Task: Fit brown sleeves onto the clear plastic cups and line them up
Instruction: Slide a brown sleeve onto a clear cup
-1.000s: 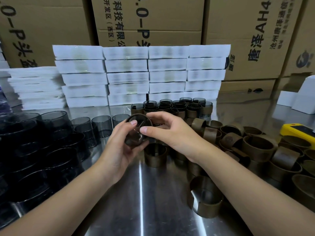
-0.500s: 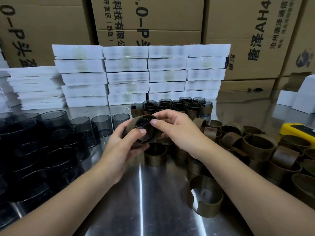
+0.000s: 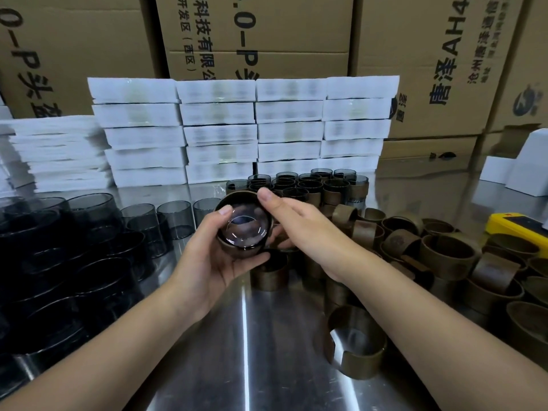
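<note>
Cup (image 3: 243, 229), clear, in a brown sleeve (image 3: 240, 194): held above the desk (image 3: 246, 336) at centre, base toward the viewer. The left hand (image 3: 204, 259) grips it from 8 o'clock and the right hand (image 3: 308, 229) from 3 o'clock, one fingertip on the sleeve's rim. Sleeved cups (image 3: 311, 185) stand grouped at 12 o'clock, bare cups (image 3: 175, 215) at 9, loose sleeves (image 3: 444, 253) at 3.

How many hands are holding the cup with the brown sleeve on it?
2. The left hand cradles the sleeved cup from below and the left; the right hand grips its top right rim.
</note>
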{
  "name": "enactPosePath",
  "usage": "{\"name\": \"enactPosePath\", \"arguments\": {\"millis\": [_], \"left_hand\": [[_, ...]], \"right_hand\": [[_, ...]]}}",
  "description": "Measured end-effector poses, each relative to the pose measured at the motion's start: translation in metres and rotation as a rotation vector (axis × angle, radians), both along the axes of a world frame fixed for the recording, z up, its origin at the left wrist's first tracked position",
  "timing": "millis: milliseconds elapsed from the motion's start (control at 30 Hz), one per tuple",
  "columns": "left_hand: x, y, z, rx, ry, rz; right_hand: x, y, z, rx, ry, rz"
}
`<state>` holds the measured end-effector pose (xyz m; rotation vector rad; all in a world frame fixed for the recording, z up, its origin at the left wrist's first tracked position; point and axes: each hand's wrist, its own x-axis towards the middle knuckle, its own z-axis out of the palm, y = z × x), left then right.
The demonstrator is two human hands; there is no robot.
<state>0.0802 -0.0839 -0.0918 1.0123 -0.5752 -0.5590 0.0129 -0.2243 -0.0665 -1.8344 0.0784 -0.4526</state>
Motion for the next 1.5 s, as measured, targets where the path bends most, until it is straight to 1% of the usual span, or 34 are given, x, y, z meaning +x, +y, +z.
{"name": "enactPosePath", "arguments": {"millis": [100,200,400,467,567,733,833,967,1500], "left_hand": [[-0.002,0.000,0.000,0.004,-0.006,-0.028],[-0.004,0.000,0.001,0.010,-0.005,-0.046],[-0.004,-0.001,0.001,0.038,-0.021,-0.014],[-0.004,-0.001,0.002,0.054,-0.032,-0.021],[-0.004,-0.002,0.003,0.079,-0.031,-0.015],[-0.005,-0.004,0.003,0.107,0.034,0.053],[-0.005,-0.005,0.002,0.122,0.045,0.100],[-0.005,-0.006,0.002,0.118,0.033,0.147],[-0.002,-0.006,0.002,0.115,-0.024,0.179]], "right_hand": [[0.003,-0.002,0.001,-0.004,0.089,-0.023],[0.004,-0.004,0.000,-0.040,0.107,-0.030],[0.005,-0.002,-0.004,-0.195,0.056,-0.065],[0.006,-0.003,-0.006,-0.218,0.050,-0.055],[0.007,-0.004,-0.007,-0.212,0.046,-0.042],[0.007,-0.003,-0.009,-0.195,0.011,-0.051],[0.008,-0.001,-0.010,-0.149,0.033,-0.039],[0.009,-0.002,-0.011,-0.080,0.055,-0.012],[0.008,-0.003,-0.009,-0.075,0.011,0.002]]}}
